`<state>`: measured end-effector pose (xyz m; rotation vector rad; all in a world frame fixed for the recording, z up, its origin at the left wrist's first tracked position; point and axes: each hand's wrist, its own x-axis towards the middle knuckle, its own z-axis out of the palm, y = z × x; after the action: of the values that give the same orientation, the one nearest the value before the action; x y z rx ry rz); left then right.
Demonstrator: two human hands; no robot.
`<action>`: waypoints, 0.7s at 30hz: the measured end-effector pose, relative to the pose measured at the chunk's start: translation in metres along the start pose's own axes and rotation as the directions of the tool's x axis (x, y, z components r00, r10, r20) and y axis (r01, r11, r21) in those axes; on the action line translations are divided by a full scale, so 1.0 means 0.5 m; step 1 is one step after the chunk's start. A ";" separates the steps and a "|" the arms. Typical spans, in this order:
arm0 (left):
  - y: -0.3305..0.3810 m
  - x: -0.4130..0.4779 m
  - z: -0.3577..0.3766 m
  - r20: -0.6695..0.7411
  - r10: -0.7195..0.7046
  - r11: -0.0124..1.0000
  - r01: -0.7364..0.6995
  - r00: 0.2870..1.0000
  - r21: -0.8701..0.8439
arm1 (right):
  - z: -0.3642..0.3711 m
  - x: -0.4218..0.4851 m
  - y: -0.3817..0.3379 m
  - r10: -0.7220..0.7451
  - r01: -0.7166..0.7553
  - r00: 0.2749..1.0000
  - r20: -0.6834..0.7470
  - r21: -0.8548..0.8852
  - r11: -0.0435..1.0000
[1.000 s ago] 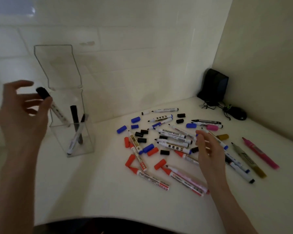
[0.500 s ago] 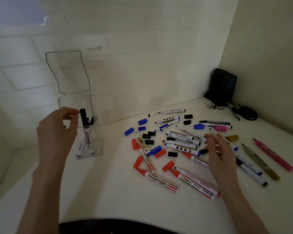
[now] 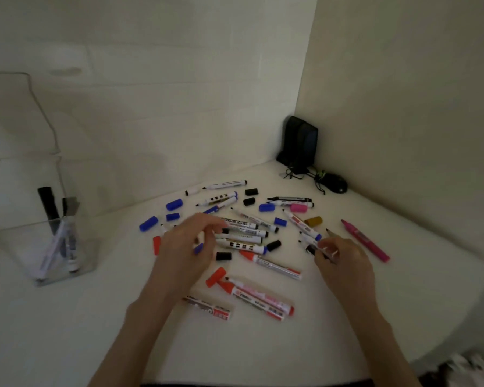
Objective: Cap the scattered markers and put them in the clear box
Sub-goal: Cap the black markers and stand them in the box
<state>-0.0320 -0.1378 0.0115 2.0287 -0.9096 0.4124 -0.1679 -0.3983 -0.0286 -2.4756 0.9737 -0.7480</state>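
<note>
Lying beneath the left hand (image 3: 183,247) is a blue cap (image 3: 198,248).

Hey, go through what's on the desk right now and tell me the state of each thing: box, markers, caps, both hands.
Clear box: lid open.
Boxed markers: standing inside the box.
Scattered markers: lying flat, most uncapped.
Pink marker: uncapped, lying flat.
Loose caps: off their markers.
Right hand: pinching a marker.
Left hand: fingers curled over the pile, grip unclear.
</note>
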 end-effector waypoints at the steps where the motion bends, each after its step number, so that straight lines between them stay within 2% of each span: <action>1: 0.013 0.004 0.028 0.075 0.005 1.000 -0.006 0.997 0.014 | -0.006 -0.007 0.005 -0.009 0.009 1.000 -0.005 -0.030 1.000; 4: 0.043 0.026 0.106 0.201 0.038 0.998 -0.048 0.979 0.045 | -0.018 -0.023 0.016 -0.054 0.054 0.999 -0.001 -0.106 0.993; 6: 0.058 0.049 0.158 0.269 0.042 0.983 -0.088 0.962 0.159 | -0.021 -0.029 0.021 -0.068 0.068 0.998 0.005 -0.123 0.990; 10: 0.078 0.086 0.243 0.384 -0.049 0.878 -0.143 0.922 0.456 | -0.007 -0.037 0.029 -0.093 0.093 0.996 0.010 -0.189 0.978; 13: 0.078 0.094 0.273 0.397 -0.115 0.834 -0.129 0.911 0.536 | 0.004 -0.040 0.036 -0.100 0.094 0.994 -0.032 -0.141 0.985; 15: 0.074 0.097 0.277 0.394 -0.103 0.866 -0.112 0.913 0.488 | 0.009 -0.040 0.036 -0.137 0.127 0.985 -0.104 -0.094 0.987; 17: 0.071 0.097 0.262 0.330 -0.035 0.947 -0.075 0.943 0.314 | 0.010 -0.036 0.027 -0.180 0.177 0.973 -0.145 -0.032 0.984; 19: 0.064 0.096 0.222 0.271 -0.047 0.995 0.020 0.961 0.100 | 0.007 -0.025 0.010 -0.180 0.189 0.977 -0.111 0.083 0.978; 21: 0.048 0.087 0.164 0.280 -0.091 0.990 0.118 0.956 -0.079 | 0.006 -0.016 -0.017 -0.168 0.179 0.983 -0.066 0.216 0.960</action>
<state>-0.0235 -0.2330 0.0027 2.0666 -0.9631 0.0249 -0.1668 -0.3865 -0.0291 -2.3767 0.6531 -0.9217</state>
